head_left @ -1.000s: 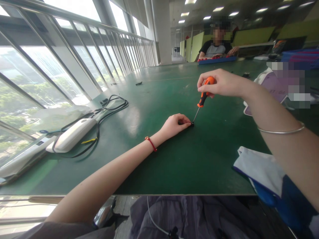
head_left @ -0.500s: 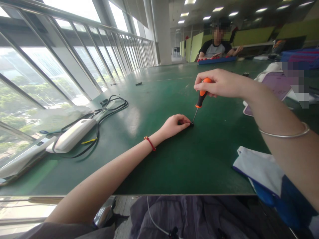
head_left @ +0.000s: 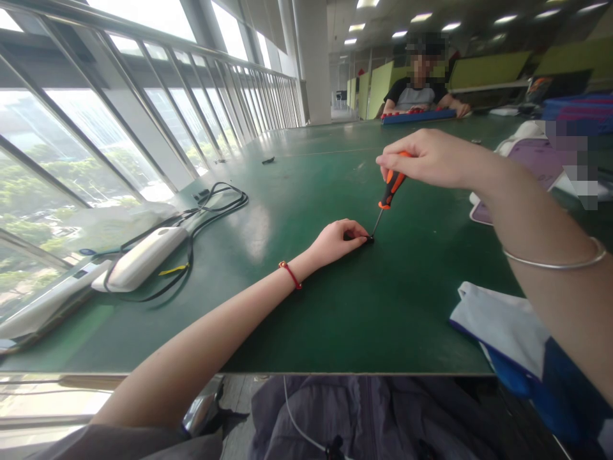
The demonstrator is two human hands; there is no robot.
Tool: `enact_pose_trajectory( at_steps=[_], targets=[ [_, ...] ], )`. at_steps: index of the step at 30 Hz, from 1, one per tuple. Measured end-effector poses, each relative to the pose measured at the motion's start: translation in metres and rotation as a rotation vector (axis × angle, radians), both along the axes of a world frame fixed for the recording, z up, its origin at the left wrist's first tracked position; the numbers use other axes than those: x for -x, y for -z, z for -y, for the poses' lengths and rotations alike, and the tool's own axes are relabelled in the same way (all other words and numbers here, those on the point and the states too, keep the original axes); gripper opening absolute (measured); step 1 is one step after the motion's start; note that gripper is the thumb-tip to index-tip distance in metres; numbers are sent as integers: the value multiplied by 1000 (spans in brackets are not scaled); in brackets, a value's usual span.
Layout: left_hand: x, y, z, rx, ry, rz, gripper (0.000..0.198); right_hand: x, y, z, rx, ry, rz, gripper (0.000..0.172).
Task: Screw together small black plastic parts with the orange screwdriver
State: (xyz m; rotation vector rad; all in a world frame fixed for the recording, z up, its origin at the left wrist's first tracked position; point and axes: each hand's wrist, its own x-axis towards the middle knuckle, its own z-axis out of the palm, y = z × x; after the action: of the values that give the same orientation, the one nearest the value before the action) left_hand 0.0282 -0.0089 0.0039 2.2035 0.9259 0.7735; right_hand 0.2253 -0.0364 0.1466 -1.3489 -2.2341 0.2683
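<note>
My right hand (head_left: 421, 156) is closed round the top of an orange and black screwdriver (head_left: 391, 189). The shaft slants down and left, its tip meeting a small black piece (head_left: 370, 239) on the green table (head_left: 306, 319). That piece is pinched between the thumb and fingers of my left hand (head_left: 338, 239), which rests on the tabletop. Most of the piece is hidden by the fingers, and its kind is too small to make out.
On the left lie a white device (head_left: 143, 259) wrapped in black cable (head_left: 215, 198) and a metal railing (head_left: 215, 76). A blue and white cloth (head_left: 502, 313) hangs over the right front edge. Across the table sits a person (head_left: 416, 92) behind a blue tray (head_left: 419, 116).
The fingers of my right hand have turned on the screwdriver handle, which shows rotated. My left hand stays put. The person opposite has lowered one hand to the table.
</note>
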Motion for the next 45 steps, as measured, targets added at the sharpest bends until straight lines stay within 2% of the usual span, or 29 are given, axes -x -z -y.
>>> enact_pose_trajectory(
  at_steps=[3,5,7,10,11,14,15,18,22,26,30,34,38,42,45],
  targets=[
    [0,0,0,-12,-1,-11,17,2,1,0,-7,-2,-20,13],
    [0,0,0,-14,-1,-14,17,2,1,-1,-4,11,-5,10],
    [0,0,0,-11,-1,-10,17,2,1,-1,-1,18,27,15],
    [0,-1,0,-9,0,-5,17,0,0,0,-18,-2,71,33],
    [0,-1,0,-9,1,-6,17,0,0,0,-26,-7,79,32],
    [0,0,0,-16,2,-11,17,-2,-1,-2,-39,2,81,12],
    [0,0,0,-20,1,-14,17,-3,-1,-2,-35,10,78,11],
    [0,0,-1,-31,0,-19,17,-7,0,-4,39,4,42,18],
    [0,1,-1,-32,-1,-23,17,-11,-1,-4,126,-17,3,34],
    [0,0,0,-22,-3,-21,18,-9,-2,-3,71,-9,27,14],
    [1,-1,0,-22,6,-20,18,-6,-2,-2,96,-28,26,19],
    [1,0,0,-26,13,-27,17,-8,-3,-1,137,-53,31,35],
    [1,1,-1,-26,13,-28,17,-8,-4,-1,90,-61,25,15],
    [1,1,-1,-26,14,-26,17,-8,-3,-2,86,-36,75,18],
    [1,1,-1,-27,14,-22,17,-8,-3,-1,123,-2,83,36]
  ],
)
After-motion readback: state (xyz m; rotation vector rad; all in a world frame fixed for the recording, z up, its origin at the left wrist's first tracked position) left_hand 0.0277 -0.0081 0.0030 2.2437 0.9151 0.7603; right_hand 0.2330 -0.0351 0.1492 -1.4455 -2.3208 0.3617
